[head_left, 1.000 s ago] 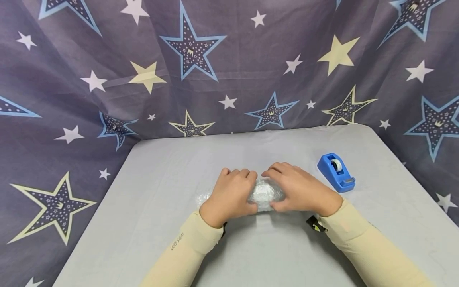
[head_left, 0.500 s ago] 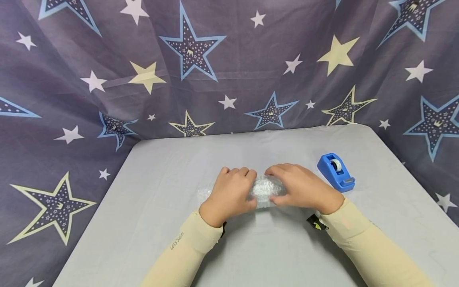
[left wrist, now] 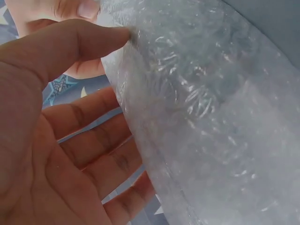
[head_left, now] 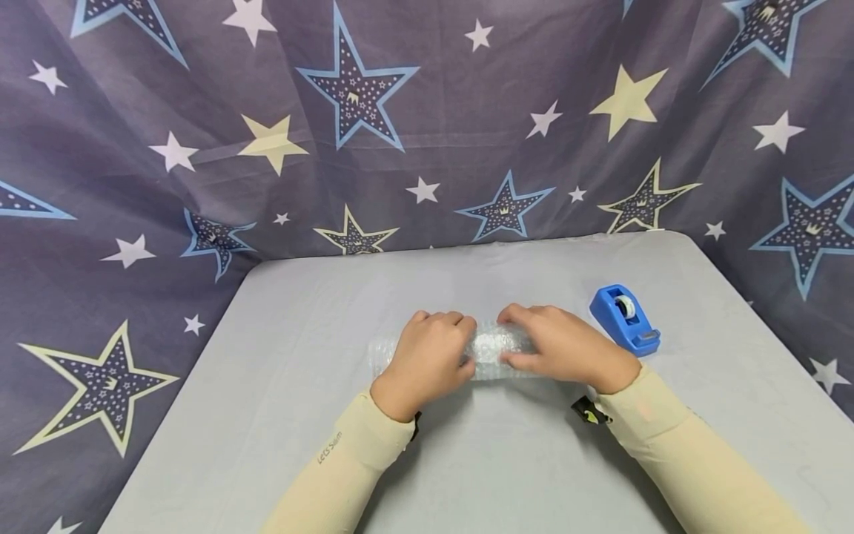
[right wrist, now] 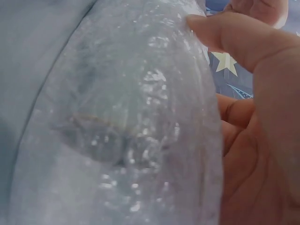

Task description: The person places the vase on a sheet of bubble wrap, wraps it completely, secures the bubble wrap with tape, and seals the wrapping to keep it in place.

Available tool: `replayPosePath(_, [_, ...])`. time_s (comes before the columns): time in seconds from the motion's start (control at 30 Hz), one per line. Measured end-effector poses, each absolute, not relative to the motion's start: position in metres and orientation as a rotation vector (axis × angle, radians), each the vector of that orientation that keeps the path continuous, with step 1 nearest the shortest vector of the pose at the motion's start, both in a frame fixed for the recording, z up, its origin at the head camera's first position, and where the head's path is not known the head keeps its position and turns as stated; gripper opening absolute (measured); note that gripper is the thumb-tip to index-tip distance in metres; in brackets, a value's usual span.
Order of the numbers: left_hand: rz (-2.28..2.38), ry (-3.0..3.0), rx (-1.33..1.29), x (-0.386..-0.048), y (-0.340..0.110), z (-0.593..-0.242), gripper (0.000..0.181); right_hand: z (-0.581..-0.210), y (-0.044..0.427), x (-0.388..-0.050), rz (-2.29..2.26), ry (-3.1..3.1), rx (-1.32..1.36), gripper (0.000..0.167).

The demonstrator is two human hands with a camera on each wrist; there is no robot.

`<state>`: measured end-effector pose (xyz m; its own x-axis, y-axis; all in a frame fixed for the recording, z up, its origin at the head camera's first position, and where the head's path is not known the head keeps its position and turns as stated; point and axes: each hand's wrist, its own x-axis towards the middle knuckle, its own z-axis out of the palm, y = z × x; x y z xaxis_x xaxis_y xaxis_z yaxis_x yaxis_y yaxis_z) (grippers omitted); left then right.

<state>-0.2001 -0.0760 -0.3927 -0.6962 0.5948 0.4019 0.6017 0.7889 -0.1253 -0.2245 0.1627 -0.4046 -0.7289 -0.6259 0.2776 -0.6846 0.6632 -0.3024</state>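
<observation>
A roll of clear bubble wrap [head_left: 490,354] lies crosswise on the table, partly hidden under both hands. Through its layers a dark, blurred shape [right wrist: 103,140] shows in the right wrist view; its kind cannot be made out. My left hand [head_left: 430,363] holds the roll left of its middle, thumb on the near side and fingers over the far side. On the right part, my right hand [head_left: 567,348] grips it likewise, its thumb [right wrist: 220,33] pressing the plastic. The left wrist view shows the left thumb [left wrist: 89,42] against the bubble wrap, with the fingers [left wrist: 103,140] behind it.
A blue tape dispenser [head_left: 626,320] with a tape roll stands right of the right hand, toward the back. The grey-covered table [head_left: 320,297] ends at a star-patterned cloth [head_left: 427,148] hanging behind and along the sides.
The bubble wrap roll has turned and shifted slightly away from me, and its near edge sits farther back. The right thumb has moved up with it. The left hand has barely moved.
</observation>
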Motion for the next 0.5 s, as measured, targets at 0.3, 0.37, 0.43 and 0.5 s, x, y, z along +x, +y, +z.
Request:
replayPosePath(0.3, [-0.07, -2.513, -0.915, -0.2036, -0.0766, -0.3953, 0.02, -0.4047, 0.1625, -0.2268, 0.593, -2.739, 1.062, 0.051])
replayPosePath(0.37, [-0.092, -2.501, -0.922, -0.2046, -0.0768, -0.3958, 0.023, -0.4051, 0.1628, -0.2271, 0.588, -2.734, 1.059, 0.051])
replayPosePath(0.43, [-0.114, -2.495, -0.929, -0.2054, -0.0769, -0.396, 0.027, -0.405, 0.1627, -0.2273, 0.581, -2.725, 1.058, 0.05])
replayPosePath(0.5, [-0.134, -2.497, -0.934, -0.2057, -0.0769, -0.3955, 0.03, -0.4051, 0.1624, -0.2275, 0.567, -2.71, 1.059, 0.049])
